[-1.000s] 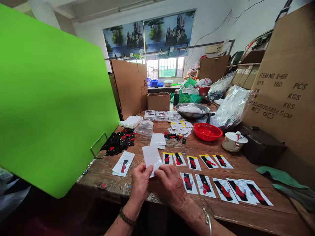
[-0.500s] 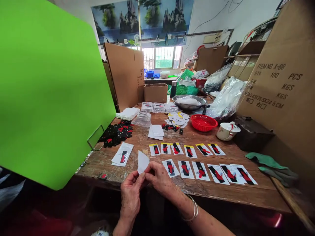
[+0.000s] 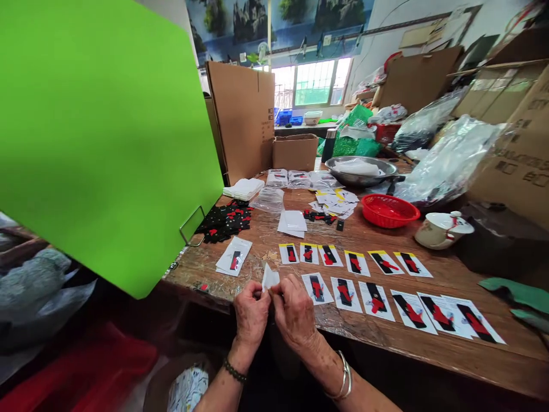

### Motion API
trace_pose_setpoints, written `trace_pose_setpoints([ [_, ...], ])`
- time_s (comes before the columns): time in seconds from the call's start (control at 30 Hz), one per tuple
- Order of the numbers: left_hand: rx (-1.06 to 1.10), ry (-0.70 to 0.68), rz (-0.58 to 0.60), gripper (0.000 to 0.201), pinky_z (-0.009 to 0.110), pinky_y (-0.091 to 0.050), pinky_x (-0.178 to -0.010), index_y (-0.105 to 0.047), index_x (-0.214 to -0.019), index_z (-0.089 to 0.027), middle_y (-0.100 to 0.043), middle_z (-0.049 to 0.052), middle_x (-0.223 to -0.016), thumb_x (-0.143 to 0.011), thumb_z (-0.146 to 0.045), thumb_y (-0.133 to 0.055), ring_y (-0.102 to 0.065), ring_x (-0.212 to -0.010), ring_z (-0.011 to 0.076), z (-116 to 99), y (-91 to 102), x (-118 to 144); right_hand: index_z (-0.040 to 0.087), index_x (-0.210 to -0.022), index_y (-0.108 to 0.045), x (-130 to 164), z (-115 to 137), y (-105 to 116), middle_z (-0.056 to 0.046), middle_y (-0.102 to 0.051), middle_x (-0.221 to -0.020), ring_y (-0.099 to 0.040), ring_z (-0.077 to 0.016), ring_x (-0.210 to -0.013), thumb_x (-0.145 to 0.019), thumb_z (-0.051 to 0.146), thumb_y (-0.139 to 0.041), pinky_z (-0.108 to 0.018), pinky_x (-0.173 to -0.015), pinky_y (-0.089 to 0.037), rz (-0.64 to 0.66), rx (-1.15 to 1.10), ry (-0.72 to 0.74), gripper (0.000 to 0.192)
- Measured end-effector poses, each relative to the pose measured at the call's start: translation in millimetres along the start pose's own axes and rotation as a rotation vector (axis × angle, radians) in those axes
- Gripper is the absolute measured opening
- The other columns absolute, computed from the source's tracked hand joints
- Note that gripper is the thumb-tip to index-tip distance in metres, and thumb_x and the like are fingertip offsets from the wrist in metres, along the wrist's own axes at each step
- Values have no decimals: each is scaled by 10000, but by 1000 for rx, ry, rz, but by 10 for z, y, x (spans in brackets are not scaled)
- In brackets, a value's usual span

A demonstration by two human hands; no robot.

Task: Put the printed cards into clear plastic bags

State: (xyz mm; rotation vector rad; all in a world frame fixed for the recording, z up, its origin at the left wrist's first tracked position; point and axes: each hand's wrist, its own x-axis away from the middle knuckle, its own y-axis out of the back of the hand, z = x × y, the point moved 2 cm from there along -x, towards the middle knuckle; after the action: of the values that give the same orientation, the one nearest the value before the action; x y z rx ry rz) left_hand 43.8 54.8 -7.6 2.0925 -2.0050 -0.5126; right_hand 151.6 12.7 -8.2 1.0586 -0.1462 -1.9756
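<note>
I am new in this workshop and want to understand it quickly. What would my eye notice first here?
First, the two rows of white cards with black and red pieces, laid along the near edge of the wooden table. Left of them, the left hand and right hand pinch a small white piece. Behind, a red basket.

My left hand (image 3: pixel 251 313) and right hand (image 3: pixel 295 312) are bare, no gloves or rings that I can see. On my left wrist I wear a dark beaded bracelet (image 3: pixel 234 371). On my right wrist sit thin silver bangles (image 3: pixel 343 377). Both forearms are uncovered below the bracelets; no sleeves reach into view.
</note>
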Motion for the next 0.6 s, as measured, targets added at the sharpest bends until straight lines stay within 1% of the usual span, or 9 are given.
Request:
trace_pose_setpoints([
  [0.07, -5, 2, -12, 130, 246, -375, -546, -579, -578, -216, -567, -15, -536, -685, -272, -630, -482, -527, 138, -40, -9, 28, 217, -783, -501, 7, 18, -6, -58, -538, -772, -512, -225, -743, -899, 110, -399, -334, -655, -424, -17, 65, 59, 187],
  [0.13, 12, -18, -16, 156, 247, -365, -547, -569, -572, -221, -555, -15, -542, -706, -280, -622, -464, -537, 137, -79, -27, 83, 210, -868, -513, -37, 5, 5, -92, -569, -882, -526, -252, -841, -885, 104, -411, -370, -727, -451, -25, 105, 85, 148],
  [0.2, 40, -39, -19, 190, 245, -364, -553, -554, -549, -222, -533, -18, -536, -711, -282, -635, -450, -545, 134, -103, -49, 160, 196, -971, -520, -119, -40, 38, -128, -574, -1027, -523, -279, -960, -856, 102, -426, -418, -814, -459, -41, 121, 76, 176],
  [0.27, 135, 6, 24, 225, 243, -384, -552, -546, -529, -217, -514, -22, -517, -692, -297, -680, -450, -533, 128, -109, -70, 244, 195, -1007, -522, -210, -111, 91, -128, -566, -1052, -531, -278, -978, -841, 102, -427, -419, -821, -469, -66, 96, 19, 212],
  [0.33, 372, 131, 165, 207, 249, -441, -577, -589, -576, -205, -564, -12, -556, -669, -319, -734, -511, -556, 134, -119, -96, 320, 215, -942, -533, -272, -175, 142, -88, -567, -953, -556, -248, -901, -846, 103, -426, -376, -772, -485, -76, 18, -43, 182],
  [0.4, 698, 274, 350, 201, 280, -510, -666, -678, -768, -192, -677, 29, -732, -677, -349, -764, -619, -688, 167, -166, -119, 364, 231, -862, -544, -280, -193, 172, -59, -555, -894, -566, -223, -854, -851, 111, -444, -345, -746, -490, -84, -75, -49, 157],
  [0.43, 853, 336, 408, 276, 302, -531, -726, -695, -889, -191, -710, 52, -850, -687, -363, -770, -654, -782, 188, -200, -125, 365, 235, -836, -552, -262, -180, 174, -54, -552, -894, -567, -219, -860, -850, 116, -461, -340, -751, -491, -80, -114, -31, 151],
  [0.5, 1080, 452, 398, 382, 333, -541, -827, -687, -1018, -184, -722, 83, -1010, -698, -372, -777, -673, -927, 218, -253, -136, 318, 236, -817, -578, -193, -117, 151, -57, -550, -938, -560, -225, -908, -838, 119, -500, -353, -785, -486, -73, -161, 16, 143],
  [0.6, 1212, 643, 256, 297, 339, -550, -869, -700, -945, -145, -735, 105, -1009, -708, -309, -774, -684, -973, 242, -244, -203, 200, 227, -829, -610, -60, -4, 93, -74, -545, -1023, -530, -256, -978, -811, 103, -529, -424, -858, -444, -87, -121, 62, 150],
])
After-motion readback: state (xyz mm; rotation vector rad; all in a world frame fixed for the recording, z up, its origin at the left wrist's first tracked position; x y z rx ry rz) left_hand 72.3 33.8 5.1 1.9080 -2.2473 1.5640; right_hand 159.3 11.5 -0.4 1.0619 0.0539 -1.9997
